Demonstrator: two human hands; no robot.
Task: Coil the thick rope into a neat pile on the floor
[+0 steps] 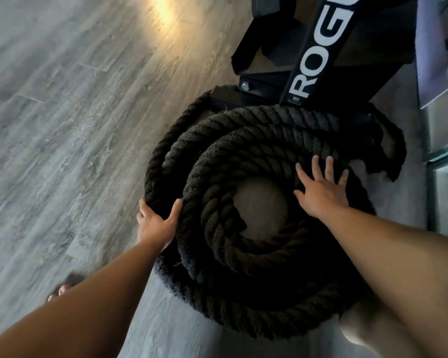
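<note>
A thick black twisted rope (243,151) lies in several round loops on the grey wood-look floor (62,125), with a bare patch of floor in the coil's middle. My left hand (157,223) grips the outer loop at the coil's left edge, thumb over the top and fingers curled under it. My right hand (321,189) rests flat on the upper loops at the right side of the coil, fingers spread and straight. One strand runs off behind the coil toward the back right.
A black steel rack base (313,63) with white lettering stands right behind the coil, touching it. Pale panels (442,125) line the right edge. My foot (62,288) shows at the lower left; open floor spreads left.
</note>
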